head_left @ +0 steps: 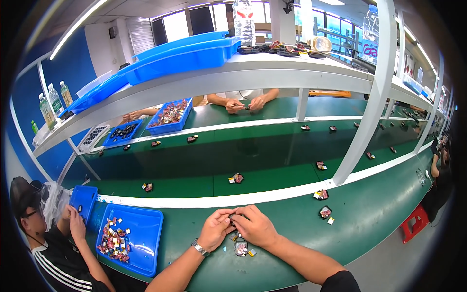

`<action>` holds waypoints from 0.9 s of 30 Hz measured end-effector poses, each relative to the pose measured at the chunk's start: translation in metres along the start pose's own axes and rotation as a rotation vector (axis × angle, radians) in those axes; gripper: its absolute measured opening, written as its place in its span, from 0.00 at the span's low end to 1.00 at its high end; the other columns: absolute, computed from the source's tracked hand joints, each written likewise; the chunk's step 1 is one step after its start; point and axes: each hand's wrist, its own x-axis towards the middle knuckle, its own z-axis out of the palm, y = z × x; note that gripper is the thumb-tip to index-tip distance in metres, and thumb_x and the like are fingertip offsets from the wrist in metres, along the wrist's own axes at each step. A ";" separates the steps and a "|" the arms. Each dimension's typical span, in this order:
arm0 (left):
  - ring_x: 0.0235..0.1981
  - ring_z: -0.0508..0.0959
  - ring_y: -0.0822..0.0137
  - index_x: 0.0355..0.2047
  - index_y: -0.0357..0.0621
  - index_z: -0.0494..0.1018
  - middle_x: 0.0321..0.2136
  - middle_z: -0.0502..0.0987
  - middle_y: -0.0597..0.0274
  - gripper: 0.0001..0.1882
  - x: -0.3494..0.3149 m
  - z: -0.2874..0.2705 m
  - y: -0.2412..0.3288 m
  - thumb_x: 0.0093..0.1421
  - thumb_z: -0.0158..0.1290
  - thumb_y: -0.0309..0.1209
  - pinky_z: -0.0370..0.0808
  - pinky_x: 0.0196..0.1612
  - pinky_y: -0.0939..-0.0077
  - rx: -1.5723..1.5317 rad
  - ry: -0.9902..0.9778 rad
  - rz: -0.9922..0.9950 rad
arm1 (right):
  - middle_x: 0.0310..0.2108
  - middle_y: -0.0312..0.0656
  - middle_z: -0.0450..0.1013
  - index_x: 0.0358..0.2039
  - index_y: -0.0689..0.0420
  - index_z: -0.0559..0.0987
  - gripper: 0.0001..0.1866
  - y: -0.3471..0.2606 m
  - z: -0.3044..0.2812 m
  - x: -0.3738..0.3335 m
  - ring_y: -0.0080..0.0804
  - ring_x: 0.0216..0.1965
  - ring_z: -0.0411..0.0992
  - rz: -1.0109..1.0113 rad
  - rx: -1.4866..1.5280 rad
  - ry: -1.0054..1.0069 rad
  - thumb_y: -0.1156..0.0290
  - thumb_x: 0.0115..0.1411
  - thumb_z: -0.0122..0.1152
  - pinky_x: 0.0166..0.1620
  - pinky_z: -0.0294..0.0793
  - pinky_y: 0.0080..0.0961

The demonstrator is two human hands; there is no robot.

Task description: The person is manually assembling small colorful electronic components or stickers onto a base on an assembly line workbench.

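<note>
My left hand (pixel 216 229), with a metal watch on its wrist, and my right hand (pixel 256 226) meet over the green bench. Both are closed, fingertips together, on a small dark part (pixel 232 219); the fingers cover most of it, so its exact kind is hidden. Right below them on the bench lies a small round dark piece with a reddish inside (pixel 241 248), a yellow-and-white tab (pixel 252 252) beside it. To the right rest two similar pieces, one a reddish electronic unit (pixel 325 212), the other a dark unit with a pale tab (pixel 320 194).
A blue tray (pixel 158 228) of small reddish and yellow-white parts stands left of my left arm. Beyond it a seated co-worker (pixel 53 233) handles a small part. A white rail (pixel 219 199) and upright post (pixel 362 112) border a belt carrying scattered units. Overhead runs a shelf (pixel 204 78).
</note>
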 end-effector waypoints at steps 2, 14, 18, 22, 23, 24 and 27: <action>0.49 0.77 0.68 0.52 0.39 0.66 0.46 0.77 0.59 0.14 0.001 0.000 0.000 0.68 0.48 0.25 0.76 0.54 0.63 0.004 0.002 -0.002 | 0.38 0.39 0.73 0.35 0.57 0.80 0.12 0.001 0.000 -0.001 0.37 0.40 0.73 -0.012 -0.032 -0.015 0.78 0.47 0.67 0.41 0.77 0.29; 0.50 0.77 0.68 0.54 0.37 0.65 0.49 0.76 0.57 0.14 0.001 -0.002 -0.002 0.69 0.44 0.24 0.75 0.55 0.66 0.012 -0.005 0.012 | 0.35 0.38 0.73 0.33 0.58 0.80 0.10 0.001 0.011 -0.002 0.37 0.37 0.73 -0.010 -0.067 0.053 0.79 0.48 0.65 0.39 0.76 0.29; 0.49 0.76 0.68 0.52 0.39 0.66 0.46 0.76 0.60 0.13 0.001 0.000 -0.003 0.68 0.48 0.25 0.76 0.55 0.63 0.019 0.030 0.002 | 0.35 0.38 0.73 0.32 0.58 0.80 0.08 0.003 0.012 -0.004 0.36 0.37 0.73 -0.017 -0.078 0.050 0.78 0.48 0.65 0.39 0.76 0.30; 0.51 0.76 0.68 0.53 0.38 0.66 0.50 0.75 0.58 0.13 0.002 -0.001 -0.005 0.69 0.45 0.23 0.76 0.54 0.66 0.004 0.034 -0.001 | 0.37 0.38 0.73 0.34 0.58 0.80 0.10 0.002 0.008 -0.001 0.36 0.37 0.73 -0.033 -0.169 0.036 0.76 0.49 0.65 0.39 0.75 0.30; 0.51 0.76 0.67 0.53 0.38 0.66 0.50 0.75 0.57 0.13 0.003 0.000 -0.005 0.69 0.45 0.23 0.76 0.54 0.66 -0.009 0.052 0.016 | 0.39 0.39 0.73 0.35 0.58 0.80 0.11 0.000 0.006 0.000 0.36 0.38 0.73 -0.054 -0.197 0.057 0.75 0.49 0.66 0.39 0.76 0.30; 0.52 0.75 0.67 0.53 0.38 0.66 0.51 0.74 0.57 0.13 0.003 0.000 -0.004 0.68 0.46 0.23 0.75 0.54 0.66 -0.020 0.072 0.036 | 0.39 0.39 0.73 0.35 0.58 0.80 0.11 -0.002 0.004 0.001 0.36 0.38 0.73 -0.055 -0.195 0.059 0.75 0.49 0.66 0.39 0.76 0.30; 0.53 0.74 0.66 0.53 0.40 0.66 0.53 0.73 0.57 0.13 0.005 -0.011 -0.007 0.68 0.45 0.23 0.74 0.55 0.65 -0.011 0.011 0.053 | 0.42 0.40 0.73 0.37 0.58 0.80 0.14 -0.006 0.003 0.001 0.36 0.39 0.73 0.013 -0.078 0.043 0.72 0.48 0.68 0.42 0.76 0.31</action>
